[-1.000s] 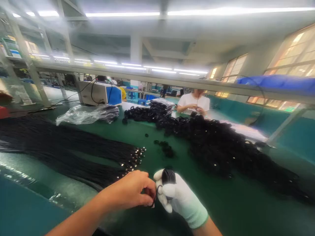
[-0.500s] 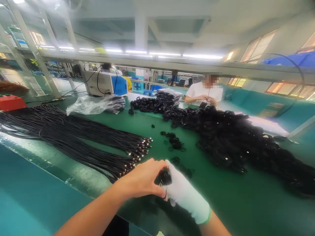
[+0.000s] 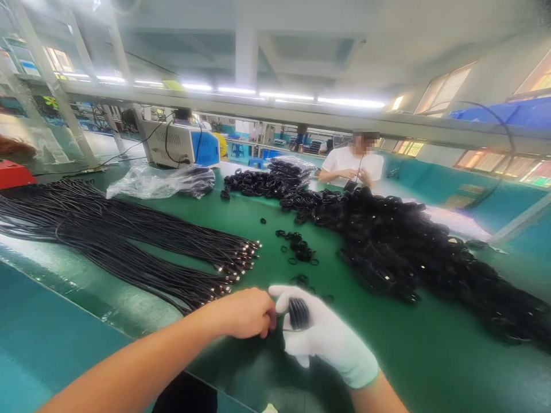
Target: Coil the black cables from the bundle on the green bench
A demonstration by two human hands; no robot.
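My right hand [image 3: 322, 332], in a white glove, is closed round a coiled black cable [image 3: 299, 314] above the green table mat [image 3: 413, 355]. Bare and with curled fingers, my left hand [image 3: 252, 312] is right beside the coil, near the gloved fingertips; what it pinches, if anything, is too small to tell. Long straight black cables [image 3: 129, 229] lie to the left, their metal connectors near my left hand. Beyond my hands lie small black rings [image 3: 301, 249].
A large heap of coiled black cables [image 3: 387, 235] spreads along the right. A clear plastic bag [image 3: 146, 182] and a white and blue machine [image 3: 185, 143] stand back left. Across the table, a person in a white shirt [image 3: 353, 163] handles a cable.
My left hand has moved off the coil, its fingers now curled at the coil's left side. The gloved hand has turned, showing more of the coil. The view has shifted slightly.
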